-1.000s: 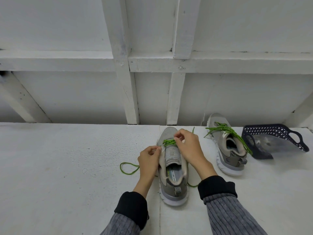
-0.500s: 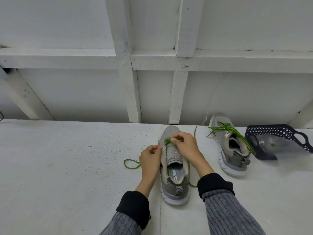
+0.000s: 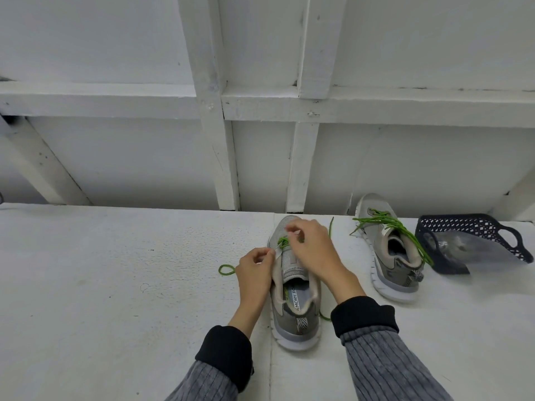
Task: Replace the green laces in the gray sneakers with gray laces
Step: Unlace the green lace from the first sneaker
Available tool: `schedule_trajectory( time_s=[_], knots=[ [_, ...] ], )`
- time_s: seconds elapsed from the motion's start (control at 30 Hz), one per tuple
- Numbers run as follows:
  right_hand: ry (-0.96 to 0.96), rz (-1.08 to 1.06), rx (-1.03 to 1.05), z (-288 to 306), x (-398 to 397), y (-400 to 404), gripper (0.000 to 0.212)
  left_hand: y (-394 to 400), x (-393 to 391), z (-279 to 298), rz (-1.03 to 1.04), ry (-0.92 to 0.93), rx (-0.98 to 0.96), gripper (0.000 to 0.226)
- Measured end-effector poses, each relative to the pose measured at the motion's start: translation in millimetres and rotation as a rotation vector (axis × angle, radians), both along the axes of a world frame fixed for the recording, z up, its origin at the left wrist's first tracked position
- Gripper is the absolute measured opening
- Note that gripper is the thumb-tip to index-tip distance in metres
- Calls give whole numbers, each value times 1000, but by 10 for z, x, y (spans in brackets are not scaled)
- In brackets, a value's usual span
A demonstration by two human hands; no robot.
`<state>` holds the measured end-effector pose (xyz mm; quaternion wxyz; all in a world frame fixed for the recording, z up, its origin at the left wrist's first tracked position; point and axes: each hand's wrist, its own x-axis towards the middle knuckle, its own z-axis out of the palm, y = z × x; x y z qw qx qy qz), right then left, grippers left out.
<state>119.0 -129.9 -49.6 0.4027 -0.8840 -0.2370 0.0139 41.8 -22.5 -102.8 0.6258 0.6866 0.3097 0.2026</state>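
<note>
Right hand (image 3: pixel 311 250) pinches the green lace (image 3: pixel 283 242) at the near sneaker (image 3: pixel 293 285) toe-end eyelets, directly under its fingertips; left hand (image 3: pixel 256 267) pinches the eyelet edge just beside it, shoe's long axis running away from both.

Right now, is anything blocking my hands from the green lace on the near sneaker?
Nothing visible does. Both the left hand and right hand are already on the near sneaker, fingers at its green lace near the toe.

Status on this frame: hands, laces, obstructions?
Both hands on near sneaker: left hand grips its edge, right hand pinches green lace. Lace partly out. Nothing obstructing.
</note>
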Motion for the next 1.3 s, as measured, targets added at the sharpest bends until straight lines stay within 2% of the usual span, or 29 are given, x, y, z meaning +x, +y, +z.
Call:
schedule_trajectory(
  time_s=[0.1, 0.2, 0.27, 0.4, 0.57, 0.63, 0.7, 0.77, 0.83, 0.93, 1.07, 1.13, 1.17, 1.3],
  knots=[
    [-21, 47, -250, -131, 10, 35, 18, -5, -4, 5, -5, -5, -1, 7],
    [-44, 15, -267, -173, 11, 54, 17, -5, -8, 13, -8, -7, 12, 8],
    [8, -11, -222, -174, 23, 69, 15, -4, -7, 16, -5, -7, 8, 8],
    [156, -63, 86, -101, 17, 19, 10, 2, 2, 4, 0, 9, 21, 7],
    [415, -20, 726, 228, -52, -133, 17, -4, -9, 14, 7, 17, 23, 8],
    [407, -44, 777, 300, -32, -171, 17, -5, -12, 16, 4, 21, 21, 9],
    [332, -103, 669, 284, 2, -177, 16, -3, -13, 12, -3, 39, 23, 9],
    [231, -123, 461, 225, 26, -150, 13, -2, -15, 2, -6, 43, 23, 10],
    [158, -77, 168, 152, 30, -119, 6, 4, -9, -4, -1, 40, 22, 10],
    [105, -22, -277, 67, -16, -70, 17, 4, -7, -13, -5, 39, 26, 8],
    [60, -90, -355, 32, -45, -20, 14, 7, -5, -20, -10, 43, 30, 8],
    [92, -58, -285, 15, -17, -23, 12, 14, -9, -19, -10, 44, 30, 8],
    [127, -32, -179, 20, -6, -29, 12, 15, -10, -23, -10, 45, 28, 8],
    [323, -36, 470, 163, 1, -99, 15, 8, -19, 0, -4, 40, 36, 8]
  ],
)
